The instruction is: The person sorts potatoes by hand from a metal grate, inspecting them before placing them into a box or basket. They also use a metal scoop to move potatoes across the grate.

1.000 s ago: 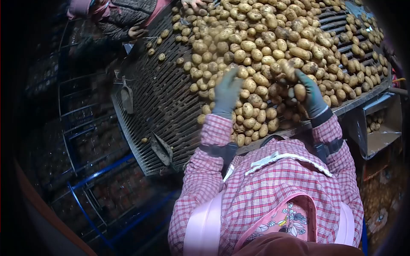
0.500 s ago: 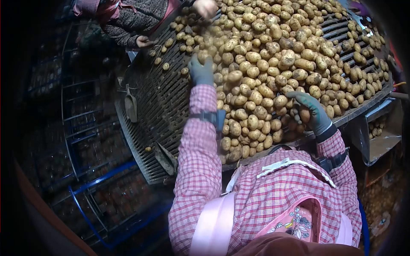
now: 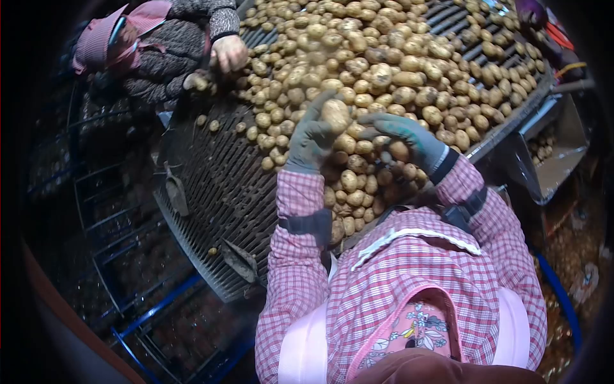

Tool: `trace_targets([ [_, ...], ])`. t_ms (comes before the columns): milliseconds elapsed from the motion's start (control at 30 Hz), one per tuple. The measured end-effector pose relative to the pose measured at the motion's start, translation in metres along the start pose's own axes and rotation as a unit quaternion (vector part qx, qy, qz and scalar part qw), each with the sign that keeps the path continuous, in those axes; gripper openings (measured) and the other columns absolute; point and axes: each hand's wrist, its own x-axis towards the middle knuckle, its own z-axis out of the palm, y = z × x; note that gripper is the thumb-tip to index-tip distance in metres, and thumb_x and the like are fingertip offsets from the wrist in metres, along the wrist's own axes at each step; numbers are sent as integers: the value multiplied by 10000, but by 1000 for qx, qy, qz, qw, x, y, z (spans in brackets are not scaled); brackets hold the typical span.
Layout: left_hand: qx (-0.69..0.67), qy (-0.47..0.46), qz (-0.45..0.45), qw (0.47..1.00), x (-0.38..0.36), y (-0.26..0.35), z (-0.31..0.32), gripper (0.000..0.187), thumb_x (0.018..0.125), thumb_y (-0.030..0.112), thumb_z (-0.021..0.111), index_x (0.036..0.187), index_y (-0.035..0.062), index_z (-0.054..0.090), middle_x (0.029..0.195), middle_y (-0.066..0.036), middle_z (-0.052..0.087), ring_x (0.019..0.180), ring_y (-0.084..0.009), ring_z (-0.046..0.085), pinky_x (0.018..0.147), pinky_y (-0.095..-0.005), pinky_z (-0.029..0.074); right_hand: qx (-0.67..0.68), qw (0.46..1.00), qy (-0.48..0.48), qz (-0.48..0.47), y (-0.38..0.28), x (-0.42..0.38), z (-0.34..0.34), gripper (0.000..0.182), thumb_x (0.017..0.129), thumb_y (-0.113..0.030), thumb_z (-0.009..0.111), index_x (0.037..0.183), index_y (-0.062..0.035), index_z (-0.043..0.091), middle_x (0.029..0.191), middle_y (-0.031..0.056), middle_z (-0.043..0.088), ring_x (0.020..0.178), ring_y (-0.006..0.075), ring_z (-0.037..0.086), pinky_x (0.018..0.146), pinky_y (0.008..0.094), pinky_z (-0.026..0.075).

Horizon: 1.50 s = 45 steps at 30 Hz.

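Seen from above, a broad heap of pale, soil-marked potatoes [image 3: 384, 75] covers the middle and right of a slatted counter [image 3: 208, 166] in front of you. Judging by the heap, much is left to handle: it spreads from your body to the far edge. Some potatoes lie in an open box [image 3: 556, 168] at the counter's right side; whether they come from this heap, you cannot tell.

Your gloved left hand [image 3: 309, 142] is raised over the near part of the heap, its fingers closed around one large potato [image 3: 335, 116]. Your gloved right hand [image 3: 412, 137] is just beside it, fingers stretched toward the left hand and slightly curved. A darker potato [image 3: 399, 151] shows beneath that palm; whether you grip it is unclear.

Counted: two gloved hands of yours, one potato clearly held, one box. The heap is too dense and overlapping to count, and so are the potatoes in the box. Away from the heap's left edge, three small potatoes [image 3: 214, 126] lie near one another, and a fourth [image 3: 212, 251] sits lower down, near one of two scoop-shaped pieces [image 3: 240, 260] on the slats. One co-worker [image 3: 169, 54] leans in at the upper left, with two hands at the heap's edge. Part of another person [image 3: 555, 45] shows at the upper right.
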Motion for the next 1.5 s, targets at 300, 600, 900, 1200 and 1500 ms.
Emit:
trace_targets([
  [300, 475, -25, 97, 874, -46, -71, 67, 415, 904, 94, 647, 1318, 65, 658, 1356, -164, 629, 1278, -270, 585, 1101, -346, 439, -19, 992, 103, -73, -17, -79, -21, 414, 1011, -309, 594, 1309, -21, 581, 954, 47, 661, 831, 124, 671, 520, 234, 523],
  [600, 505, 233, 118, 823, -68, -6, -49, 366, 948, 128, 636, 1305, 50, 651, 1329, -153, 645, 1213, -251, 612, 1001, -362, 525, -558, 599, 555, -149, -180, -331, -302, 496, 1036, -324, 575, 1455, -63, 529, 1447, 91, 547, 1306, 157, 528, 1081, 276, 427],
  [900, 838, 93, 101, 528, 102, -3, -40, 467, 890, 286, 672, 1344, 186, 636, 1370, -92, 629, 1260, -307, 577, 1105, -411, 424, -271, 888, 335, -162, -87, -114, -109, 320, 1004, -207, 622, 1282, -61, 687, 1035, -47, 671, 877, 27, 559, 790, 163, 435],
  [1200, 832, 201, -76, 511, 127, 33, -37, 555, 938, 294, 676, 1462, 212, 514, 1483, -105, 514, 1363, -289, 487, 1159, -421, 380, -354, 930, -21, 100, 31, -44, 0, 480, 988, -307, 605, 1400, -62, 587, 1234, 116, 707, 1129, 192, 647, 995, 324, 498],
  [1500, 882, -53, 76, 461, -38, -21, -11, 725, 876, 425, 714, 1459, 55, 494, 1509, -165, 435, 1421, -337, 366, 1197, -487, 310, -437, 877, -105, 167, 10, 13, -31, 566, 1021, -377, 568, 1514, -119, 464, 1320, 146, 655, 1104, 218, 653, 989, 332, 502],
])
